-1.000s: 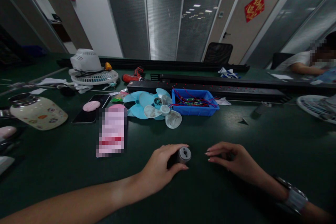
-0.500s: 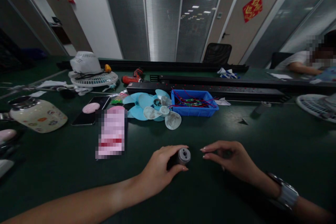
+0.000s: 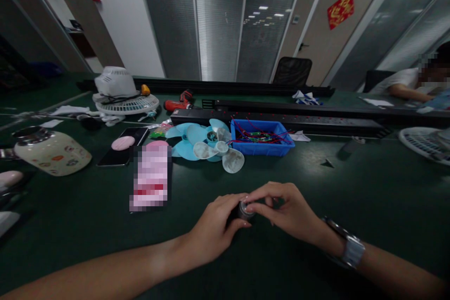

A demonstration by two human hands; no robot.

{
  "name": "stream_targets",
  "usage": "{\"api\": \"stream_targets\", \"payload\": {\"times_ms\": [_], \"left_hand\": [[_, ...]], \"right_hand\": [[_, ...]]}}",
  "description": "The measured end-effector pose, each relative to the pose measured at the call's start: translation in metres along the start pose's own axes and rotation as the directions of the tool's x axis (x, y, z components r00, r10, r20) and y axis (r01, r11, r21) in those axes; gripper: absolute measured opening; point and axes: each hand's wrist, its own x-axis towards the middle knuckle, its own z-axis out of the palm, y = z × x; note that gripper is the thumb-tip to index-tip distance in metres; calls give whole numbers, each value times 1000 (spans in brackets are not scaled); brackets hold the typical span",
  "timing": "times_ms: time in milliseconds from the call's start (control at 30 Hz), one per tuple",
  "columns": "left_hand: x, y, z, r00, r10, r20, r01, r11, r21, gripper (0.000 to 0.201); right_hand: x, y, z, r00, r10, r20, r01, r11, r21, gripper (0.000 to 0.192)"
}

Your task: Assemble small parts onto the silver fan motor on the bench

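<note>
My left hand grips a small grey metal cylinder, a little motor, lying on the dark green table. Its round end face points to the right. My right hand has its fingertips on that end face, and its fingers hide most of it. A watch sits on my right wrist.
Pale blue and white fan blades lie beyond my hands, beside a blue bin of red wires. A cream jar, a phone, a fan grille, a red screwdriver and a black rail stand further back. Another person sits at the far right.
My right hand has moved left across the table and its fingertips now touch the cylinder's end. My left hand has kept its grip in the same spot.
</note>
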Motion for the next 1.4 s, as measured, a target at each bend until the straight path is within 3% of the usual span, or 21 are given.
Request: {"api": "stream_targets", "payload": {"times_ms": [267,500,767,900,1133,1200,1400], "left_hand": [[1,-1,0,1000,15,4,-15,1000,-8,42],[0,-2,0,1000,2,3,-2,1000,-10,46],[1,0,0,1000,-6,21,7,1000,-12,32],[1,-1,1,1000,18,10,-18,1000,-17,35],[0,-1,-1,999,-22,27,22,1000,4,44],[2,2,-3,998,-44,52,44,999,8,45],[4,6,-5,994,-90,61,90,996,10,48]], "right_hand": [[-4,1,0,1000,19,17,-19,999,30,14],[-8,3,-3,994,102,-37,-97,987,132,18],[-4,-1,0,994,103,35,-107,985,138,22],[-1,-3,3,995,83,52,-90,987,133,19],[-6,2,-14,990,112,-89,-85,960,268,13],[-15,9,-26,984,142,-109,-113,965,238,15],[-53,43,-46,951,305,46,-303,952,-53,13]]}}
